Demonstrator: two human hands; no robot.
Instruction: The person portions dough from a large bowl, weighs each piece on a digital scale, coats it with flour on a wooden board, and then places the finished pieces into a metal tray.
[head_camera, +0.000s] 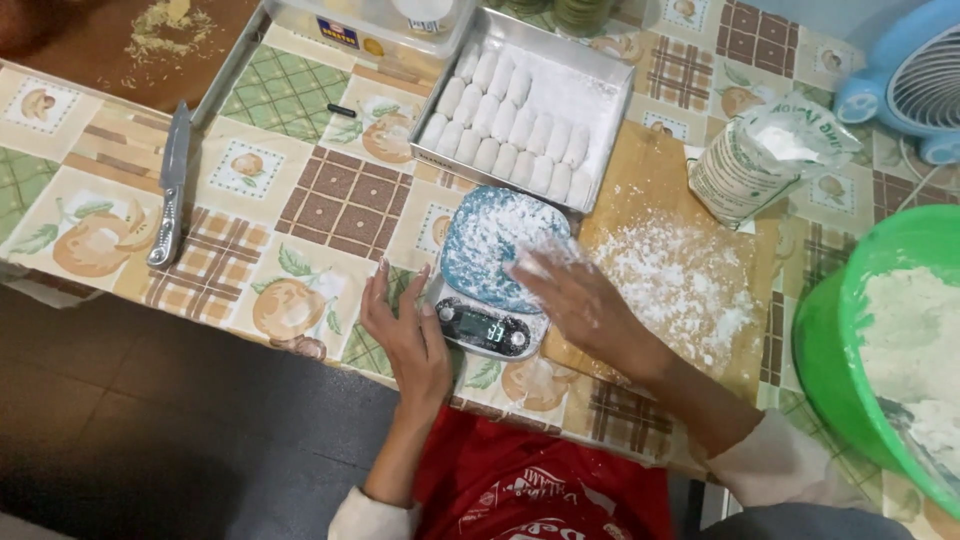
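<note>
The left hand (408, 328) lies flat, palm down, fingers together and pointing away from the body, forearm bare below a pushed-up pale sleeve, while the flour-dusted right hand (583, 305) reaches leftward, open, its whitened fingers (535, 262) spread and blurred.

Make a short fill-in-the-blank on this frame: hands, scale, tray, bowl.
1. The right hand, dusted with flour, reaches over the blue ____ of the kitchen scale.
2. The left hand rests flat on the tablecloth, just ____ of the scale.
3. The metal tray holds white dough pieces laid in ____ rows.
4. The bowl at the right edge is ____ in colour.

Missing words: platform; left; two; green
</note>
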